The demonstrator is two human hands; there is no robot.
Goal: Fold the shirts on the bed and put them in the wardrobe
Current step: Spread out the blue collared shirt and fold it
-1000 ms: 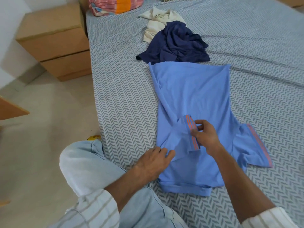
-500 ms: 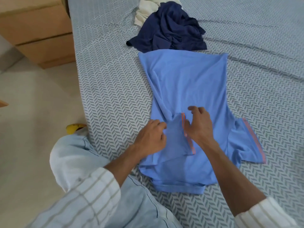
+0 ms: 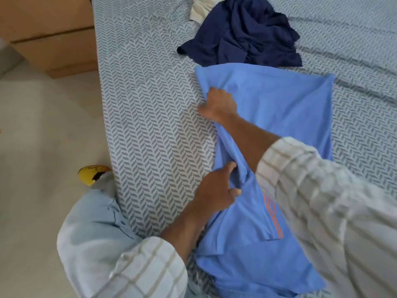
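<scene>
The bed [image 3: 150,125], under a grey-and-white herringbone sheet, carries the light blue cotton polo shirt [image 3: 279,108] along its left edge, collar end nearest the person. Half a second ago both hands sat together on the folded-in sleeve; now they have parted along the shirt's left side. The right hand [image 3: 218,104] has reached across and up toward the hem, where its fingers curl round a gathered edge of blue cloth, while the left hand [image 3: 216,190] pinches a bunch of the same side lower down, just above the sleeve. I take this to mean the sleeve is settled and the left side panel is being drawn inward and straightened: the first lengthwise fold, with the right side still to come and the wardrobe a long way off.

Beyond the hem, toward the far edge of the bed, lies the crumpled navy blue shirt [image 3: 240,33], touching or just overlapping the blue hem, and behind it the cream-coloured garment [image 3: 199,9], cut off by the frame. Neither is folded.

The orange-striped sleeve cuff [image 3: 272,216] shows only partly. The right forearm and its checked sleeve [image 3: 322,201] hide the shirt's right side and right sleeve entirely. Motion blur softens the near part. Below the bed's left edge a small yellow object [image 3: 89,174] rests on the floor; I cannot tell what it is.
</scene>
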